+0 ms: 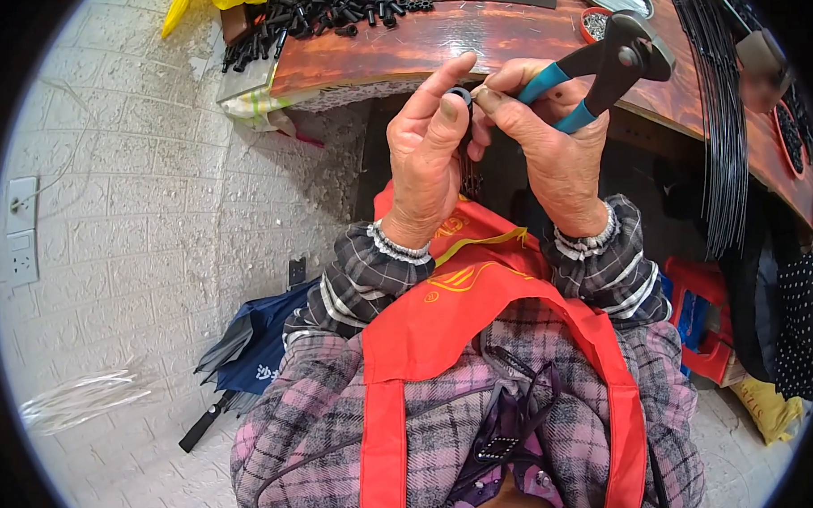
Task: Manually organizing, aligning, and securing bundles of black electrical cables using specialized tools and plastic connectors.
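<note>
My left hand (424, 157) pinches a small black tubular part (459, 94) between thumb and fingers, its round end facing up. Just right of it, my right hand (557, 159) holds end-cutting pincers (631, 60) with teal handles, lying across the palm with the dark jaws pointing up and right. The right thumb and index finger press together at the black part, on something too small to make out. Both hands meet in front of the table's near edge, above my red apron (445, 320).
On the reddish wood table (364, 57) lies a pile of black parts (326, 10) at the far left. A red bowl (586, 22) of small metal pieces stands behind the pincers. Long black strands (724, 153) hang over the right edge. A blue umbrella (257, 335) leans at lower left.
</note>
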A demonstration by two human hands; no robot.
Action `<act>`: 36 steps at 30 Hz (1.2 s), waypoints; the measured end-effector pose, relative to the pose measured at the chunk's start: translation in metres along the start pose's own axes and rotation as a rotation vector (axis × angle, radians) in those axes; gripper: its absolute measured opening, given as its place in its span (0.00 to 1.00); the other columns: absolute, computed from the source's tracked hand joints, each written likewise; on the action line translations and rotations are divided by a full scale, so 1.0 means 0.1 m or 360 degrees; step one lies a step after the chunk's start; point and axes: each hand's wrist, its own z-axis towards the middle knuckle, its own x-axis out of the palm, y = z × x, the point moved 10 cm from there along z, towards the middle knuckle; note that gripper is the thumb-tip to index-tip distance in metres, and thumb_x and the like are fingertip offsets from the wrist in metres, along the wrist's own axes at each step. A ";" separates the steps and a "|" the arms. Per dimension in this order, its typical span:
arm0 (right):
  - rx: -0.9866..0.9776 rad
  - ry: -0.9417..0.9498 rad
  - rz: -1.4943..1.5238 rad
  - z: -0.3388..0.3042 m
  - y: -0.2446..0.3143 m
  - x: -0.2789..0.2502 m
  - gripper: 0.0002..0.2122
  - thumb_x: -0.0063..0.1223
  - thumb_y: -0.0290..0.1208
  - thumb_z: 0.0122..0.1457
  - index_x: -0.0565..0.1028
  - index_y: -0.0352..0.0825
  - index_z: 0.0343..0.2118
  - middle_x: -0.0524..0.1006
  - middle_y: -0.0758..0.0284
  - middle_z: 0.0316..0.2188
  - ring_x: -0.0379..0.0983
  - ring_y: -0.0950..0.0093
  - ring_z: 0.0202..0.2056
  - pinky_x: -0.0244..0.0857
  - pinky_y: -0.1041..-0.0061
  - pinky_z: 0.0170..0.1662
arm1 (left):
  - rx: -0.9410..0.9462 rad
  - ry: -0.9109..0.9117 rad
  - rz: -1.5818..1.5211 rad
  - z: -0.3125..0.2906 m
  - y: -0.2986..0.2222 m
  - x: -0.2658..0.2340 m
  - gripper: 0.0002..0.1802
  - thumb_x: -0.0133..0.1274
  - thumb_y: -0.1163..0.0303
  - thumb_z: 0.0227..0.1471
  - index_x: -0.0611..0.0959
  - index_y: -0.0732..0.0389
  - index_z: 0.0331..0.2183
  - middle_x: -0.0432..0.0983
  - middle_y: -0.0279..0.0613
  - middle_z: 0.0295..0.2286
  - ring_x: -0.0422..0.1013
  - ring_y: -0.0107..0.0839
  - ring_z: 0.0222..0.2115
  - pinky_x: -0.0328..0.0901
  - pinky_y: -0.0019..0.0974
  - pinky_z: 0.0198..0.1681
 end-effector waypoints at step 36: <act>0.0406 0.0695 -0.0332 0.15 -0.07 0.16 0.06 0.54 0.29 0.46 0.70 0.32 0.24 0.69 0.73 0.17 0.65 0.84 0.21 0.57 0.87 0.23 | -0.0154 0.0371 0.0101 0.03 0.02 0.13 0.36 0.41 0.47 0.47 0.62 0.67 0.49 0.65 0.33 0.18 0.54 0.19 0.14 0.47 0.21 0.16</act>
